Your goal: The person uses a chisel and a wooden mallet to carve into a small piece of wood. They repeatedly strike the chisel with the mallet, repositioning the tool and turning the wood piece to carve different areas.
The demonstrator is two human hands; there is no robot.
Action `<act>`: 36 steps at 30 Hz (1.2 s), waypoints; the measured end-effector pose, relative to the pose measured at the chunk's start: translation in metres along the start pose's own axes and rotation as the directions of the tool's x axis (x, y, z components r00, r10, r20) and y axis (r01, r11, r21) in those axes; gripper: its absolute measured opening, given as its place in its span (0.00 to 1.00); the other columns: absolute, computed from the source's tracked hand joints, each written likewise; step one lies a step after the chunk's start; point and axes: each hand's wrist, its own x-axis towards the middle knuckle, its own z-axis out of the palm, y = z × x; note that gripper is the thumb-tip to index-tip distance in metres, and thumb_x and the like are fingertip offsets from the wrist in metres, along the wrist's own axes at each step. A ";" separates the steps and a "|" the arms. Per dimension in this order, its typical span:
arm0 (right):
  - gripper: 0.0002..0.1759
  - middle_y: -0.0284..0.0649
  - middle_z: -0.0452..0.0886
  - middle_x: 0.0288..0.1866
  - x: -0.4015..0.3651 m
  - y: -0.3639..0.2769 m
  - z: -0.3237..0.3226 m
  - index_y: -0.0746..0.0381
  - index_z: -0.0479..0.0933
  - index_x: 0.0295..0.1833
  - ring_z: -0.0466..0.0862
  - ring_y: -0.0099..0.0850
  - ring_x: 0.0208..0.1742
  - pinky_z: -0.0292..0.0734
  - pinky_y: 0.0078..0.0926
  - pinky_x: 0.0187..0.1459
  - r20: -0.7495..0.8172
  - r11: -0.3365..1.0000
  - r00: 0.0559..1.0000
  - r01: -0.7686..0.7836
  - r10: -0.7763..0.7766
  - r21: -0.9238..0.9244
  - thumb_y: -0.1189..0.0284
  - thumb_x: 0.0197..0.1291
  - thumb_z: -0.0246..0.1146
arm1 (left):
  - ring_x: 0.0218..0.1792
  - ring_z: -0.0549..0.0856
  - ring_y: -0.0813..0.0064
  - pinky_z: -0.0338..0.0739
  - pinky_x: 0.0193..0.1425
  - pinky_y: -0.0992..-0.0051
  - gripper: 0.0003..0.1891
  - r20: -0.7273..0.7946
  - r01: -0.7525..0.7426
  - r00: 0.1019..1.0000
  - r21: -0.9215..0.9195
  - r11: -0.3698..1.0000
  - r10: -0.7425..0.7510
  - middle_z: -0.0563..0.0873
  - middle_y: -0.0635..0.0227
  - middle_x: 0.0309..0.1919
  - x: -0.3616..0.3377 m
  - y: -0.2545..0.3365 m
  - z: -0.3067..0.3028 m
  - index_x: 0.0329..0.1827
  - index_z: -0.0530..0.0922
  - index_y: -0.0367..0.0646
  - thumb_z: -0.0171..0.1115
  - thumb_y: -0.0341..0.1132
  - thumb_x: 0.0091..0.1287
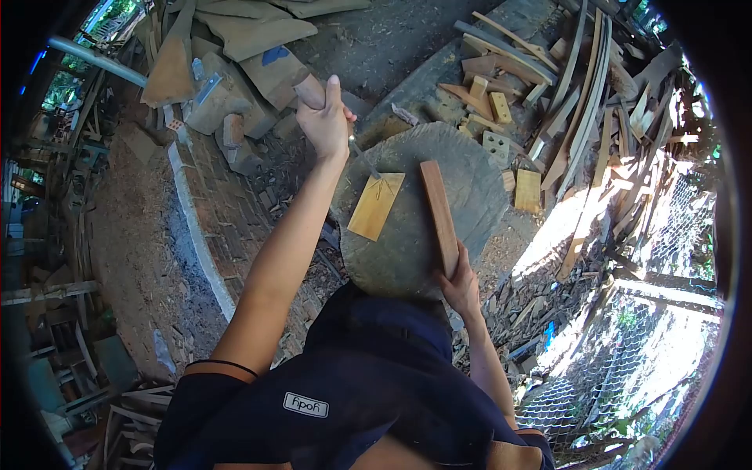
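Note:
Raised over the left edge of the round stump (474, 188), my left hand (325, 121) is closed round the wooden handle (310, 92) of a tool. Its thin metal part (364, 160) slants down toward a yellowish wood piece (377, 210) lying on the stump, with dark marks near that piece's upper end. My right hand (462, 288) grips the lower end of a long reddish-brown wooden bar (441, 211), fingers wrapped round it. The bar extends across the right half of the stump. The tool's tip is too small to make out clearly.
Wood offcuts (501, 107) and long curved strips (583, 102) are piled at the upper right. Another yellowish block (528, 191) lies right of the stump. Large wooden slabs (251, 31) stand at the upper left, above a low brick edge (192, 211). Wire mesh (619, 384) is at lower right.

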 end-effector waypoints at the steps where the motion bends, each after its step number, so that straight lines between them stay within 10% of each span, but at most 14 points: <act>1: 0.45 0.65 0.82 0.55 0.000 0.000 0.000 0.53 0.54 0.79 0.83 0.60 0.56 0.78 0.51 0.58 -0.006 1.000 1.000 0.004 -0.004 0.001 0.69 0.58 0.67 | 0.12 0.75 0.83 0.72 0.16 0.80 0.15 -0.003 0.001 1.000 -0.007 1.000 -0.001 0.74 0.73 0.14 0.000 -0.001 -0.001 0.33 0.69 0.43 0.67 0.37 0.71; 23: 0.45 0.65 0.83 0.50 0.000 0.003 0.002 0.51 0.54 0.78 0.83 0.61 0.54 0.79 0.52 0.56 -0.019 0.999 0.999 0.029 -0.029 -0.017 0.68 0.57 0.67 | 0.12 0.73 0.82 0.70 0.16 0.78 0.13 -0.106 -0.160 0.980 0.077 0.984 0.167 0.79 0.68 0.22 -0.010 -0.013 0.006 0.46 0.75 0.34 0.68 0.34 0.70; 28: 0.44 0.65 0.83 0.51 0.002 -0.003 -0.001 0.52 0.55 0.77 0.83 0.62 0.54 0.79 0.51 0.56 -0.033 0.999 0.999 0.043 -0.042 0.015 0.68 0.56 0.67 | 0.29 0.85 0.70 0.79 0.36 0.68 0.17 -0.100 -0.304 0.931 0.314 0.899 0.350 0.86 0.60 0.32 -0.019 -0.021 0.010 0.47 0.78 0.34 0.72 0.37 0.66; 36: 0.45 0.64 0.82 0.52 0.031 -0.162 -0.093 0.54 0.57 0.78 0.85 0.60 0.49 0.81 0.49 0.51 -0.268 0.848 0.819 0.530 -0.507 0.015 0.74 0.53 0.67 | 0.41 0.86 0.65 0.79 0.48 0.66 0.22 0.006 -0.245 0.966 0.358 0.901 0.260 0.87 0.56 0.41 -0.055 -0.001 0.022 0.54 0.77 0.31 0.73 0.38 0.65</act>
